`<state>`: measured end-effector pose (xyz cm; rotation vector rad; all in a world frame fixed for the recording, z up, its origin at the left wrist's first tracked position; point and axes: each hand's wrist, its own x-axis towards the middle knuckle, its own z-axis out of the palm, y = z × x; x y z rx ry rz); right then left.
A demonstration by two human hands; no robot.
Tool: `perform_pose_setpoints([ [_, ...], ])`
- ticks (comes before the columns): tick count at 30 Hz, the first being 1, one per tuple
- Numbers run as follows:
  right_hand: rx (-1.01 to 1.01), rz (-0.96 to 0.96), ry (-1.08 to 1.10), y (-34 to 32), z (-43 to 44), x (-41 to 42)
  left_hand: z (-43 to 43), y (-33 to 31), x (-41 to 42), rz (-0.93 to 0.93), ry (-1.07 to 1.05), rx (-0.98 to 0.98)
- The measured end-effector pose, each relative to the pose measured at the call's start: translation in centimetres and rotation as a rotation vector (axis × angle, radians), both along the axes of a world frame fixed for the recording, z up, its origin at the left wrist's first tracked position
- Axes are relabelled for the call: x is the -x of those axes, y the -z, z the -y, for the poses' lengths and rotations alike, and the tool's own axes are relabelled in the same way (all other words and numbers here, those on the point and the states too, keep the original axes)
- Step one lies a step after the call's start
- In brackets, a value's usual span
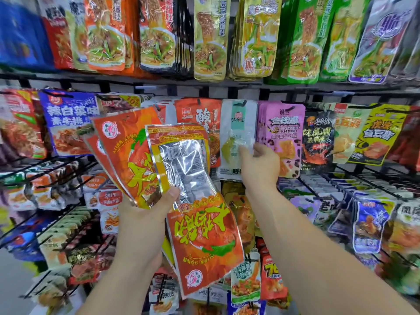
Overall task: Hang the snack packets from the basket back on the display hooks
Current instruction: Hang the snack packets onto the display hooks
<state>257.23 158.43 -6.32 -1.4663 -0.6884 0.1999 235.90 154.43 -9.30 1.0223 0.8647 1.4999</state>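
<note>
My left hand (pixel 147 214) grips a fan of orange-red snack packets (pixel 129 151) in front of the rack. One of them shows its silver back (pixel 181 160), and another hangs upside down below the hand (pixel 204 244). My right hand (pixel 259 164) is higher and to the right, pinching the lower part of a white and pale green packet (pixel 236 128) that hangs on a black display hook (pixel 241 102) in the middle row. No basket is in view.
Rows of hanging packets fill the rack: orange, gold and green noodle packs (pixel 209 37) on top, a purple packet (pixel 281 133) just right of my right hand, black wire hooks (pixel 56 223) sticking out at lower left and lower right (pixel 363 185).
</note>
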Motion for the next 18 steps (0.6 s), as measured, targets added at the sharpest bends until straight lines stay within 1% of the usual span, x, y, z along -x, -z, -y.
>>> perform_pose_setpoints([
  [2,-0.021,0.013,-0.074,1.6,1.9,1.1,-0.2,1.0,0.2,-0.033,0.06,-0.026],
  [4,-0.111,0.021,-0.153,2.5,4.2,2.3,0.8,1.0,0.2,-0.053,0.125,-0.053],
  [6,-0.142,0.023,-0.225,2.6,6.8,3.9,1.4,1.4,0.1,-0.072,0.16,-0.034],
  [7,-0.115,0.025,-0.281,2.6,8.0,4.5,1.6,1.8,0.0,-0.09,0.173,-0.022],
  [10,0.052,-0.005,-0.512,2.7,10.5,5.6,2.2,3.1,-0.2,-0.124,0.228,0.001],
  [11,0.085,-0.024,-0.55,3.0,11.0,5.5,2.6,3.2,-0.4,-0.126,0.242,0.016],
  [15,0.089,-0.066,-0.564,4.1,12.2,4.2,3.7,4.4,-1.4,-0.169,0.263,0.029],
  [18,0.087,-0.086,-0.525,5.0,13.3,3.0,4.7,5.1,-2.4,-0.206,0.262,0.052],
])
